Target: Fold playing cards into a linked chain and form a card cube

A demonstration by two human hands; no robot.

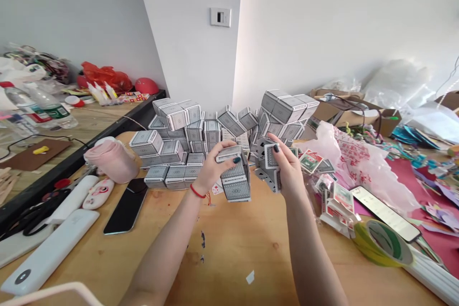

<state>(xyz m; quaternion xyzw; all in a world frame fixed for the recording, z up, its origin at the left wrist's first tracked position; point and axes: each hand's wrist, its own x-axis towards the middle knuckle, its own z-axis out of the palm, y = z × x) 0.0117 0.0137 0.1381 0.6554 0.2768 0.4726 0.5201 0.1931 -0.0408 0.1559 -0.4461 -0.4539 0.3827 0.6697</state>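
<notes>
My left hand (223, 165), with a red string round the wrist, grips a block of folded playing cards (236, 184) whose grey patterned backs face outward. It is held over the table, a little left of my right hand (287, 162). That hand has its thumb and fingers closed on a few playing cards (268, 165), some showing black spade faces. Behind both hands stands a stacked structure of similar grey card blocks (175, 150), with a taller pile (287, 105) at its right end.
Left of the stack lie a black phone (125, 206), a pink roll (112, 160) and a white long device (53, 253). On the right are card boxes (339, 205), a lit phone (385, 213), yellow tape (382, 244) and a plastic bag (362, 167). A paper scrap (250, 277) lies in front.
</notes>
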